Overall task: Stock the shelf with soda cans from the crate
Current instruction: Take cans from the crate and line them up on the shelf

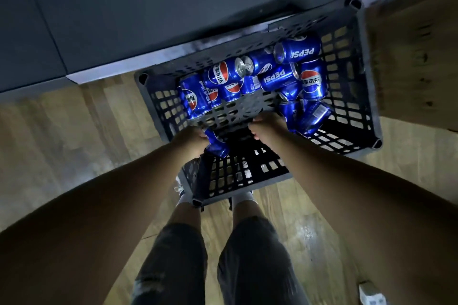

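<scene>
Wood floor (62, 131), dim light, dark wall (148, 7) behind with a pale skirting strip (119, 73) along its foot. Black lattice crate (347, 106) sits on the floor against that strip, skewed, its near corner between the person's feet. Cans (280, 79) are in the crate: blue Pepsi ones, all lying on their sides in a loose heap across the far half, with a few more down the right side. A grey lattice panel (238, 106) lies inside the crate, just in front of the heap. Left hand (190, 140) is at the crate's near-left wall, fingers wrapped round one can (218, 145). That can is tilted, clear of the heap, just inside the wall. Right hand (266, 129) is over the middle of the crate, fingers curled round the panel's near edge, thumb on top. It touches no can as far as I can see, though the right-side ones lie just beside it. Both forearms reach in from the near side. Legs (173, 255) in dark shorts and white socks (243, 197) stand right at the crate's near corner. Brown box (416, 57) stands beside the crate's right wall, blurred, so no detail. Small white carton (371, 294) lies on the floor well behind the crate, near the person's right leg.
</scene>
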A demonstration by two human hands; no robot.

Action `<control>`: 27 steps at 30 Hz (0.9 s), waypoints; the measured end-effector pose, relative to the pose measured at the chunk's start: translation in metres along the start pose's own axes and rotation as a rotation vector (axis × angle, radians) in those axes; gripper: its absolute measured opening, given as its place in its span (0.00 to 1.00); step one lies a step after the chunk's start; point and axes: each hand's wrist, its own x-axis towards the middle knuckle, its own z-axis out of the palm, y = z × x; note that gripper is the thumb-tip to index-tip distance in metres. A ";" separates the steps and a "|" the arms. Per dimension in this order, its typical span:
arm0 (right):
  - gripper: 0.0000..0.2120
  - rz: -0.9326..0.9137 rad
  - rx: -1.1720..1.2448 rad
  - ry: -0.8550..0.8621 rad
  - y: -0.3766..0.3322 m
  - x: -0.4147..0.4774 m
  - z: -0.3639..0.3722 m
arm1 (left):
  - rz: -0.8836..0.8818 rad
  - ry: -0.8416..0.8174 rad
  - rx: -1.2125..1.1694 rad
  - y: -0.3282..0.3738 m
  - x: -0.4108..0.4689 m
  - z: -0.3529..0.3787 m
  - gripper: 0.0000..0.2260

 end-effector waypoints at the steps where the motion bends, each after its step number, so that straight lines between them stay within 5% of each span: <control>1: 0.12 -0.009 -0.038 -0.001 0.001 0.010 0.006 | -0.013 0.006 0.010 0.000 0.012 0.001 0.15; 3: 0.05 -0.014 -0.086 -0.005 0.002 0.029 0.018 | -0.022 0.027 0.032 0.000 0.037 0.006 0.15; 12: 0.21 -0.114 -0.107 0.206 0.004 0.120 0.044 | 0.086 -0.009 0.058 0.012 0.131 0.038 0.16; 21: 0.31 -0.286 -0.152 0.389 0.019 0.199 0.044 | -0.016 -0.030 -0.090 -0.023 0.186 0.073 0.16; 27: 0.43 -0.234 -0.352 0.497 0.011 0.218 0.048 | -0.001 0.061 -0.014 -0.039 0.194 0.084 0.08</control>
